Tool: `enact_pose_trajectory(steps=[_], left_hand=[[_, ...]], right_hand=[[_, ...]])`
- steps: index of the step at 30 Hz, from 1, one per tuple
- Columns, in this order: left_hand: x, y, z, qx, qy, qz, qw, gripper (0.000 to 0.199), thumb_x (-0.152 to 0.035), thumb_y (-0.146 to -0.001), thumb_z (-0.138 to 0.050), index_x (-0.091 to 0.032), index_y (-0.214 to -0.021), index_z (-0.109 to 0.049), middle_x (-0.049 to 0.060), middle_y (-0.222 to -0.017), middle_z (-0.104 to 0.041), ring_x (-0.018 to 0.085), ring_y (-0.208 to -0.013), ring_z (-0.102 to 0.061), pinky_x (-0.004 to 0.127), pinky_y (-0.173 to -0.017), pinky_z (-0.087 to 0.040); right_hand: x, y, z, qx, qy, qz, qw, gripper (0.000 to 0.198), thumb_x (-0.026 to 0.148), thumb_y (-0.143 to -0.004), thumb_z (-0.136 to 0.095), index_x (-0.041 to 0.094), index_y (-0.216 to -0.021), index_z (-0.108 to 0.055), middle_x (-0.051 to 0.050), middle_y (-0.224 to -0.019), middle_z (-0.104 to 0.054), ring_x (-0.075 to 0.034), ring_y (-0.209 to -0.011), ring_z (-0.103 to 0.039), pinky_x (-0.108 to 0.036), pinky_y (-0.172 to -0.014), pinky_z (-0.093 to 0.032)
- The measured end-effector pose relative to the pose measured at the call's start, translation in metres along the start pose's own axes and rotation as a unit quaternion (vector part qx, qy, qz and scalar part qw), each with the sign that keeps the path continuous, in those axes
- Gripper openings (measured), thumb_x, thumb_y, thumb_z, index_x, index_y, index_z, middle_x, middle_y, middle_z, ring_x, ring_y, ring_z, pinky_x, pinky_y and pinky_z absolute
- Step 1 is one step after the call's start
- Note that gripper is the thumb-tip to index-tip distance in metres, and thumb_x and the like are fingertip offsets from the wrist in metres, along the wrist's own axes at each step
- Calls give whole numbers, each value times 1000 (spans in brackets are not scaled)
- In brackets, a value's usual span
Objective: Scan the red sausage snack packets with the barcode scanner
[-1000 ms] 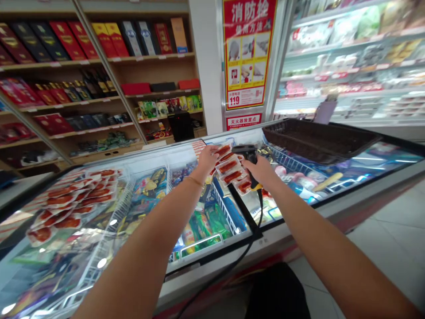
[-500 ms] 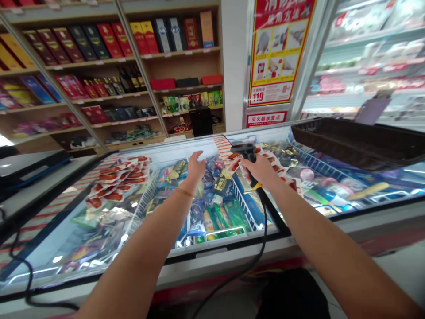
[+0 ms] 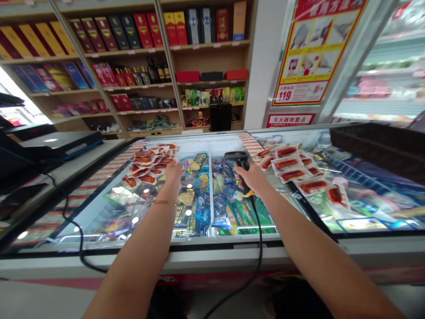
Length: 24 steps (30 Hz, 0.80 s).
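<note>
My right hand [image 3: 255, 179] grips the handle of a black barcode scanner [image 3: 237, 156] with a yellow lower end, held over the freezer's glass top. Its cable [image 3: 258, 235] hangs toward me. At the right edge of the left pile of sausage packs [image 3: 146, 165] is my left hand [image 3: 173, 175], with its fingers partly hidden and blurred. Whether it grips a pack, I cannot tell. A second group of vacuum-packed reddish sausages [image 3: 292, 165] lies spread on the glass to the right of my right hand.
Under the glass of the chest freezer [image 3: 215, 254] are colourful bagged goods in baskets. A dark brown tray [image 3: 381, 146] stands at the right, and a black cable [image 3: 81, 239] crosses the left side. Behind are shelves of boxes [image 3: 206, 44] and a red-yellow poster [image 3: 318, 53].
The view has turned left. My left hand has moved left to the left pile of sausage packs. My right hand has moved the scanner away from the right group.
</note>
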State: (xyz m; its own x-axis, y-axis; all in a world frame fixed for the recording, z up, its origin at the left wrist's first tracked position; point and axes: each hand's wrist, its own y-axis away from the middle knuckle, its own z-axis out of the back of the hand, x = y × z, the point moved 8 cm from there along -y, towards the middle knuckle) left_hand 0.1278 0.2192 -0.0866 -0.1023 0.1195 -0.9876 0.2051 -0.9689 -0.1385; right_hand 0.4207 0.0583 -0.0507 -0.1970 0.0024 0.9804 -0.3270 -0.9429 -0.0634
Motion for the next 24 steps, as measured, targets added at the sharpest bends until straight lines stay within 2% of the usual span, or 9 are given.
enact_pose_trajectory(steps=[4, 9, 12, 15, 17, 18, 20, 22, 24], left_hand=[[3, 3, 7, -47, 72, 76, 993, 11, -20, -87, -56, -23, -96, -62, 5, -98, -68, 16, -93, -68, 31, -81, -59], [-4, 23, -4, -59, 153, 138, 977, 10, -14, -86, -57, -22, -88, -62, 5, -91, -70, 18, -98, -69, 33, -81, -59], [-12, 45, -27, -3, 149, 147, 978, 10, -11, -84, -59, -19, -78, -62, 7, -83, -71, 18, -92, -71, 34, -81, -58], [-15, 70, -56, 127, 86, 176, 972, 6, -14, -82, -62, -16, -76, -64, 9, -80, -72, 19, -81, -72, 33, -76, -57], [-12, 80, -66, 204, -11, 182, 962, 6, -21, -79, -66, -16, -77, -67, 10, -76, -72, 21, -72, -72, 34, -70, -56], [-10, 79, -65, 218, -68, 165, 960, 9, -24, -79, -67, -16, -76, -68, 9, -73, -71, 22, -68, -71, 35, -67, -55], [-15, 67, -56, 185, -170, 74, 965, 14, -30, -79, -66, -18, -74, -70, 8, -68, -70, 24, -66, -70, 37, -69, -54], [-29, 52, -46, 120, -234, -67, 962, 14, -30, -81, -63, -19, -81, -72, 8, -75, -72, 26, -79, -70, 39, -80, -54], [-41, 46, -46, 87, -269, -187, 941, 21, -27, -82, -60, -19, -97, -73, 11, -96, -74, 27, -102, -67, 40, -96, -49]], right_hand=[[-15, 2, 3, 22, 13, -16, 1000, 18, 32, -80, -64, 22, -86, -51, 7, -55, -55, -11, -35, -52, -23, -37, -41], [-12, 5, 7, 27, -3, -10, 1000, 17, 33, -81, -64, 23, -84, -51, 5, -58, -56, -12, -36, -53, -24, -37, -42], [-8, 8, 7, 24, 6, -6, 1000, 15, 33, -81, -63, 23, -83, -52, 4, -58, -56, -12, -37, -54, -25, -38, -43], [-6, 8, 8, 19, 10, 1, 1000, 16, 33, -82, -63, 22, -83, -52, 4, -59, -57, -12, -37, -54, -24, -38, -43], [-5, 8, 9, 13, 5, 1, 1000, 16, 32, -82, -63, 22, -83, -51, 5, -58, -57, -12, -36, -54, -24, -37, -43], [-5, 8, 10, 10, 2, -1, 1000, 16, 32, -82, -63, 22, -84, -50, 5, -58, -56, -12, -36, -53, -23, -37, -42], [-3, 9, 10, 9, -3, -5, 1000, 17, 31, -82, -64, 22, -86, -51, 7, -57, -56, -11, -36, -53, -23, -37, -42], [-2, 10, 8, 12, -3, -7, 1000, 17, 31, -82, -64, 22, -90, -53, 7, -56, -55, -11, -36, -53, -22, -37, -42], [0, 11, 7, 15, 1, -4, 1000, 17, 31, -81, -65, 22, -91, -53, 8, -56, -55, -11, -35, -52, -22, -37, -43]])
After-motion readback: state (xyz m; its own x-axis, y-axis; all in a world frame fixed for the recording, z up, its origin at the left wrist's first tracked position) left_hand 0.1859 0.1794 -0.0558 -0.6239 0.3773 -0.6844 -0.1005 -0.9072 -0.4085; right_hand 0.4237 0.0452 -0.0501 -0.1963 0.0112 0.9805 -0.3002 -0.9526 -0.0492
